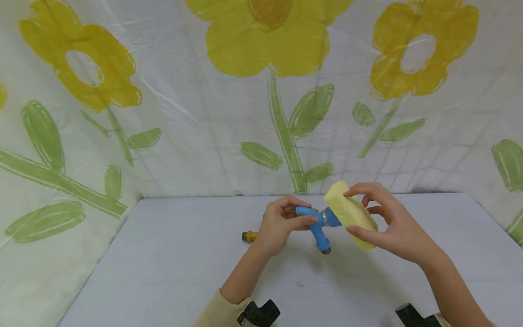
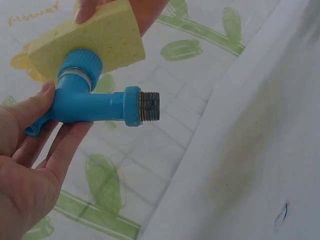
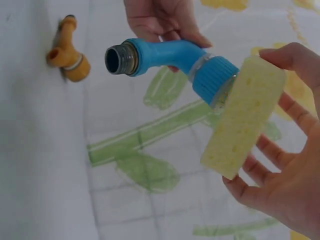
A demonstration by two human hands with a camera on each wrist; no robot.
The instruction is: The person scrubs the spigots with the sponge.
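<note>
A blue plastic tap with a ribbed knob and a threaded metal end is held above the table. My left hand pinches it by the spout end, thumb on one side and fingers on the other. My right hand grips a pale yellow sponge by its edges, between thumb and fingertips. In the right wrist view the sponge's flat face lies against the tap's ribbed knob. The left wrist view also has the knob touching the sponge.
An orange-yellow tap lies on the white table, partly behind my left hand in the head view. A sheet printed with yellow flowers hangs behind the table. Black wrist mounts sit on both forearms.
</note>
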